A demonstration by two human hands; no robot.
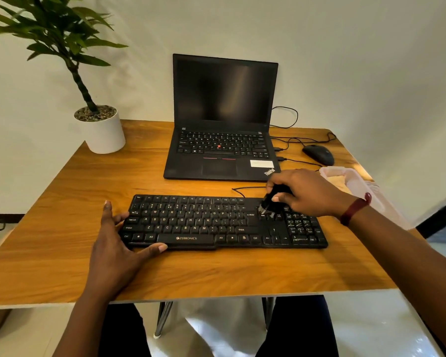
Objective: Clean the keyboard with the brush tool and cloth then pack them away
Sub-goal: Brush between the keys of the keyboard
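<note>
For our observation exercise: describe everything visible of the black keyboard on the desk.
The Zebronics keyboard is black, plastic-looking, full-size with number pad and pale legends, lying flat on the wooden table before the laptop. A cable leaves its back edge. The left hand rests against its left end, thumb at the front edge; the right hand presses a brush onto keys beside the number pad.

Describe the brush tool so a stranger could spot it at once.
On the wooden table, find the black keyboard lying in front of the laptop. Over its right part, beside the Enter key, the right hand grips a small black brush, bristles down on the keys. It is the only tool in a hand, unlike the mouse lying farther back.
</note>
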